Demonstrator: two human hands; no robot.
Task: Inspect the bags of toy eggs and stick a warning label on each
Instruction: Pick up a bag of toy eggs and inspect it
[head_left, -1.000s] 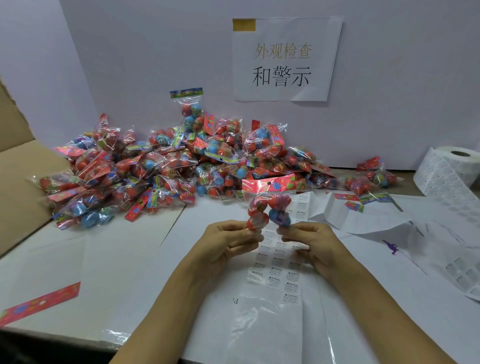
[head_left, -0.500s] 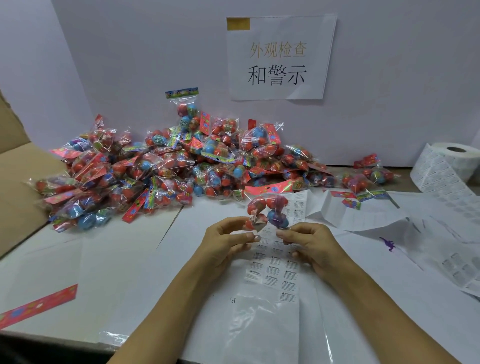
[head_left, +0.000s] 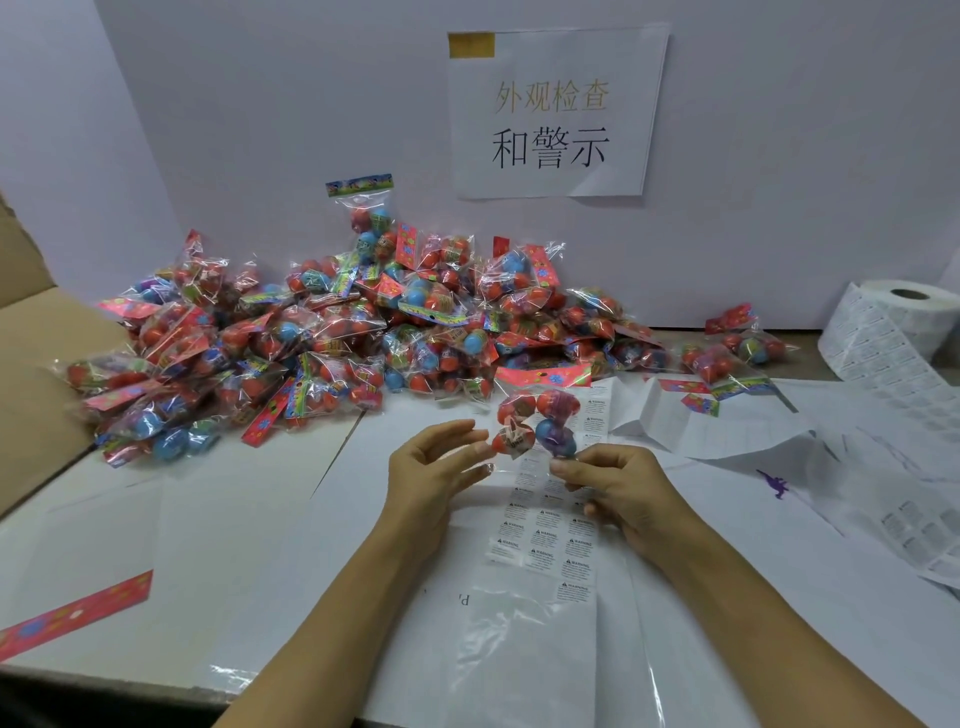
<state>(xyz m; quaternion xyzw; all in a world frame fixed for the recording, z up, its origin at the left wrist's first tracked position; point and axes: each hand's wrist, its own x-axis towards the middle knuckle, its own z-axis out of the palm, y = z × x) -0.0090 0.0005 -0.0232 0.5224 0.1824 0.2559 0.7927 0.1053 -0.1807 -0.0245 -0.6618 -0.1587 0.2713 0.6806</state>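
now left hand (head_left: 434, 462) loosened, fingers off the bag of eggs (head_left: 537, 423), right hand (head_left: 615, 483) still pinching it

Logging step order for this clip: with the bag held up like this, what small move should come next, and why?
Probably the left hand, open beside the bag the right hand pinches, drops to peel a label from the sheet below; no label shows on the bag.
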